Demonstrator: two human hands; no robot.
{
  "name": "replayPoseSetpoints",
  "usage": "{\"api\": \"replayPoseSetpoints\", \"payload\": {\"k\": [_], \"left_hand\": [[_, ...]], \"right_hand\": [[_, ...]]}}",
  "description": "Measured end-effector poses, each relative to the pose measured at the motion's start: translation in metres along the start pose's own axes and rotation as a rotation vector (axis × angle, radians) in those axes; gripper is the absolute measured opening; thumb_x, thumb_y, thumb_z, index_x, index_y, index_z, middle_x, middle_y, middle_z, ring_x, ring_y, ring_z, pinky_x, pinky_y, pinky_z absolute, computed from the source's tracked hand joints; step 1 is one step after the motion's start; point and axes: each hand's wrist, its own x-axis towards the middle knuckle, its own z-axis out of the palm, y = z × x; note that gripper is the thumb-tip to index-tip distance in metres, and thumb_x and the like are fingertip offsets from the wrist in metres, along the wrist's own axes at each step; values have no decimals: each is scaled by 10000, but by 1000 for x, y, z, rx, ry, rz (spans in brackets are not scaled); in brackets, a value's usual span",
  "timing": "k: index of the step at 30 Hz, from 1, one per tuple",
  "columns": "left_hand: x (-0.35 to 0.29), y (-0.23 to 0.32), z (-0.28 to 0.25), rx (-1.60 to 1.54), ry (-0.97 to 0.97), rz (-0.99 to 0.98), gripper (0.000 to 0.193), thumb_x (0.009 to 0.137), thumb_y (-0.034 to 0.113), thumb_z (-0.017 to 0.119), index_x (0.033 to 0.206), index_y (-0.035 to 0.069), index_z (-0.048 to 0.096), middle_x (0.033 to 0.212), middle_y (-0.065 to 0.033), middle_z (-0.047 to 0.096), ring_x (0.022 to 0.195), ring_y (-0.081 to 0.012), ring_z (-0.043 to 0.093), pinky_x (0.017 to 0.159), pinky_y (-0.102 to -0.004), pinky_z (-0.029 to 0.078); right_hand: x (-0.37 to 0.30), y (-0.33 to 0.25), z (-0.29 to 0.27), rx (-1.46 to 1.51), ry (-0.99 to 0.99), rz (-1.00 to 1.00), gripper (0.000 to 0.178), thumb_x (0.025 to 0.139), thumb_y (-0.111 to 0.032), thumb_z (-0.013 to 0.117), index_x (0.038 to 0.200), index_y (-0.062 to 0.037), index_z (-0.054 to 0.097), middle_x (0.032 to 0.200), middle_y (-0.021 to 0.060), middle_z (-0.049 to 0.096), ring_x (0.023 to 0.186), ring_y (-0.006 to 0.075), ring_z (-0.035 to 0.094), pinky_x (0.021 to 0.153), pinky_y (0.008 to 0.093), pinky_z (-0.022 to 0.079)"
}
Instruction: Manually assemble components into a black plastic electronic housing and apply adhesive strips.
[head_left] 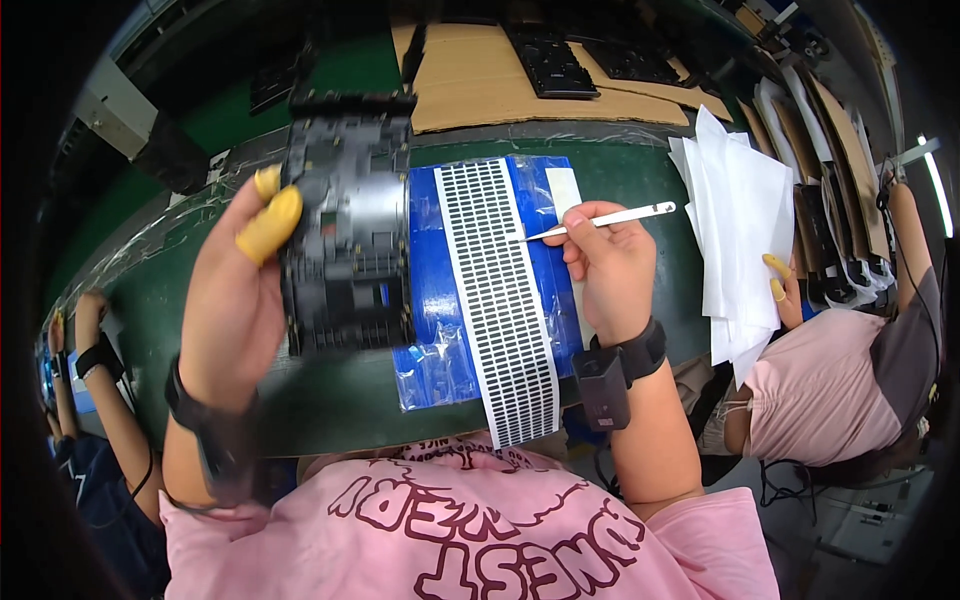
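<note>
My left hand (245,270), with yellow finger cots on the thumb and a finger, grips a black moulded plastic frame (348,230) full of slots and ribs, raised over the left part of the bench. In my right hand (608,265) is a pair of white tweezers (625,215), pinched between thumb and fingers. The dark tip touches or hovers just over a white sheet of small black stickers (500,300); which of the two I cannot tell. That sheet lies on a blue board (432,300) covered with clear tape and hangs past the bench's near edge.
More black plastic frames (550,62) lie on cardboard (455,70) at the back. White sheets (730,220) hang at the right, near a co-worker's hand (787,290). Cardboard dividers (840,150) stand beyond. Another person's arm (120,400) reaches in at the left of the green bench (150,290).
</note>
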Motion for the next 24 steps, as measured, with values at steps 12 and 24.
{"api": "replayPoseSetpoints", "payload": {"k": [12, 24], "left_hand": [[-43, -21, -8, -109, 101, 139, 349, 897, 154, 441, 1221, 28, 411, 1038, -29, 535, 904, -104, 516, 809, -253, 439], [-45, -29, 26, -418, -41, 22, 328, 874, 152, 492, 1178, 61, 410, 1067, -51, 521, 953, -149, 515, 835, -303, 444]], "right_hand": [[6, 3, 2, -30, -27, 3, 67, 779, -27, 575, 816, 27, 562, 645, 84, 593, 486, 54, 458, 408, 161, 328], [-89, -61, 64, 207, -299, -171, 162, 781, 37, 585, 931, 38, 522, 799, 107, 596, 699, 139, 579, 643, 230, 461]]}}
